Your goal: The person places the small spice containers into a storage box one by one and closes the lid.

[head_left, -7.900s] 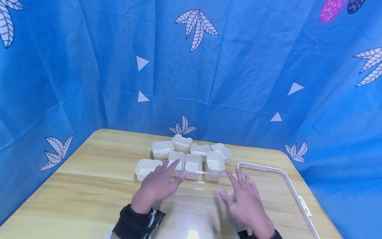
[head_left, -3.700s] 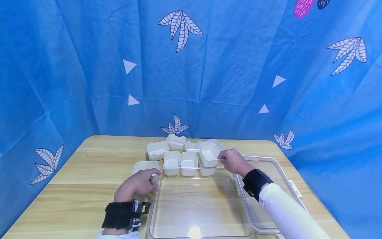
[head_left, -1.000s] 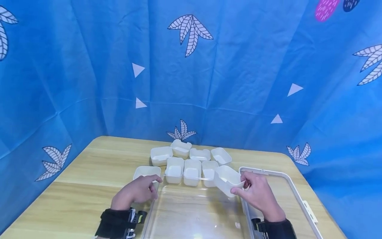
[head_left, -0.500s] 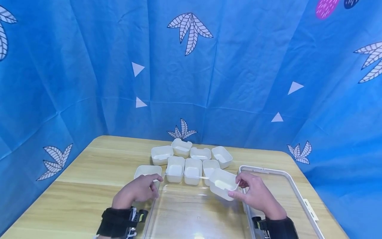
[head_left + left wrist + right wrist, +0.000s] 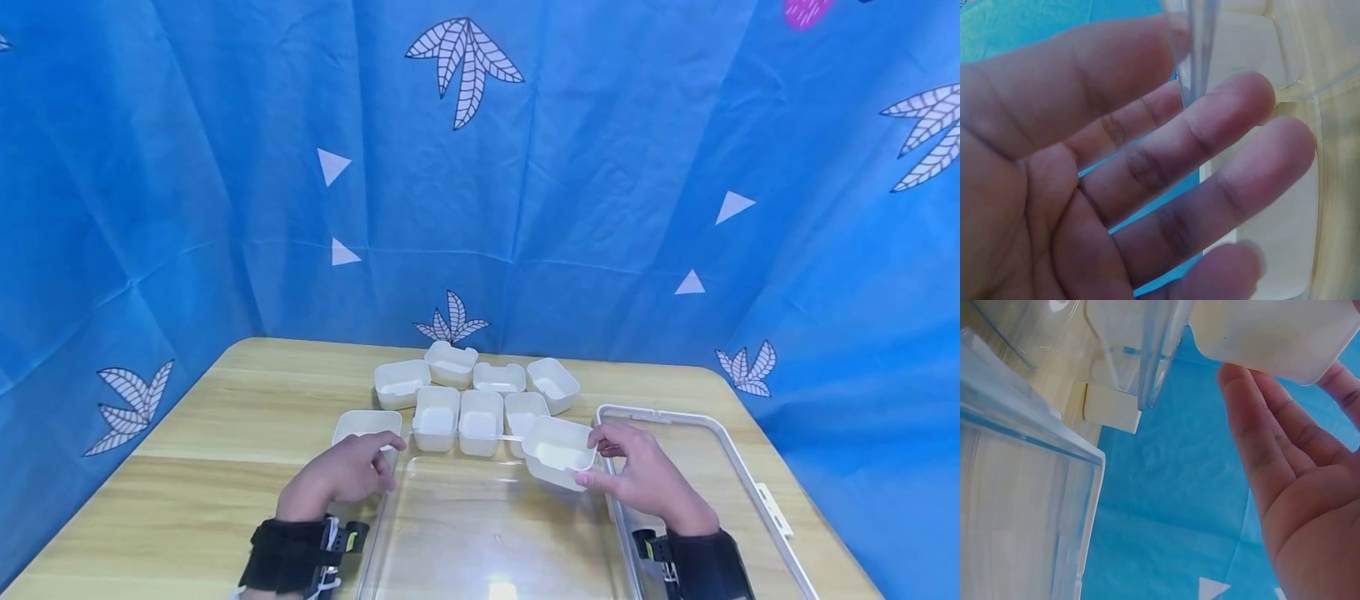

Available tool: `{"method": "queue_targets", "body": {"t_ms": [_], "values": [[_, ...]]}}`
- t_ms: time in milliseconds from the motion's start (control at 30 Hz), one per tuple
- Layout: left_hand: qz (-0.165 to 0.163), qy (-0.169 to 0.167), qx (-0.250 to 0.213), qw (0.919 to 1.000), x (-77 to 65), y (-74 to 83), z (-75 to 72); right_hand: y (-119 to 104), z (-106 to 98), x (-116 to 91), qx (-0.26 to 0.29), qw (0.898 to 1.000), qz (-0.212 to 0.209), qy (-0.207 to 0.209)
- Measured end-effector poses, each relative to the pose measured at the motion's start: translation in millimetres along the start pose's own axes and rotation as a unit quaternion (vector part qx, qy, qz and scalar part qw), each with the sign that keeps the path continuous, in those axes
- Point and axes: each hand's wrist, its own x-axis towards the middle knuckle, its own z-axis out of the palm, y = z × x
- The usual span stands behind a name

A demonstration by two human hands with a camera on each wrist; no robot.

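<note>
My right hand (image 5: 645, 479) holds a small white open-topped plastic container (image 5: 558, 454) by its right side, thumb and fingers at the wall. It is tilted, over the far right corner of a large clear plastic box (image 5: 487, 517). Seen in the right wrist view, the white container (image 5: 1272, 337) hides some fingertips. At the box's far left corner is my left hand (image 5: 337, 479), fingers relaxed and apart. In the left wrist view, thumb and index tips meet the clear box's wall (image 5: 1197, 50); how firmly they touch I cannot tell.
Several more white containers stand behind the box, including a front-row container (image 5: 480, 425), a rear container (image 5: 452, 364) and one left container (image 5: 367, 423) beside my left hand. A clear lid with a white frame (image 5: 731, 454) lies right of the box. A blue curtain (image 5: 480, 208) hangs behind.
My right hand has lifted the white container off another one in the front row and brought it right and nearer. Lately it shifted slightly left. My left hand moved to the box's left edge and stays there.
</note>
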Motion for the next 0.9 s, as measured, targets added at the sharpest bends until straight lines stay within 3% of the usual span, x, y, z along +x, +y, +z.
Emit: {"method": "queue_targets", "body": {"t_ms": [200, 400, 667, 900], "values": [[-0.004, 0.002, 0.008, 1.0, 1.3, 0.0, -0.7, 0.6, -2.5, 0.0, 0.008, 1.0, -0.018, -0.006], [-0.006, 0.003, 0.011, 0.9999, 2.5, -0.5, -0.1, -1.1, -5.8, -3.3, 0.036, 0.999, -0.008, -0.028], [-0.015, 0.006, 0.006, 0.9999, 2.0, 1.2, 0.8, 0.1, -6.7, -4.0, -0.02, 0.999, -0.017, -0.041], [-0.009, 0.005, 0.0, 0.9999, 1.8, 0.0, 0.7, 7.4, -3.8, -4.5, -0.022, 0.998, 0.008, -0.062]]}}
